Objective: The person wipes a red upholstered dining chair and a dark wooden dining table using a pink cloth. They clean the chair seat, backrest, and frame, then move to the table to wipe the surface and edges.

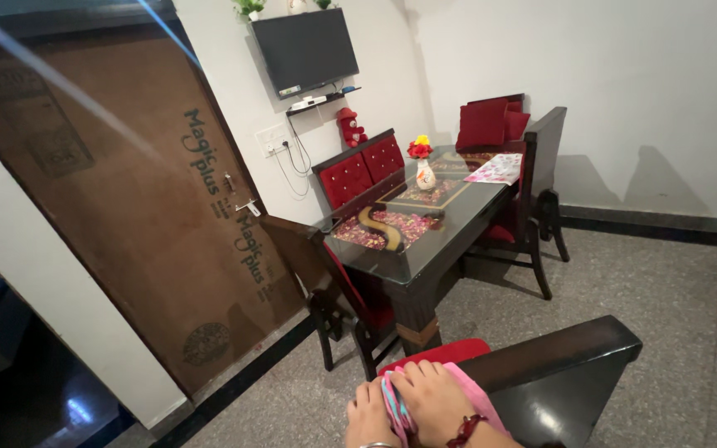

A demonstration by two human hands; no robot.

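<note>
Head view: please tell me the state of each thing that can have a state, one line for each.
Left hand: flat, touching the cloth.
Right hand: pressed flat on the cloth.
Cloth: pink, bunched between the hands, on the near chair.
Near chair: upright, before the table.
Door: shut.
Screen: dark, on the wall.
Vase: upright on the table, holding flowers.
Table: glass top, paper at far end.

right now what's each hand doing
Left hand: flat on the pink cloth, holding nothing.
Right hand: pressed flat on the cloth, not gripping.
</note>
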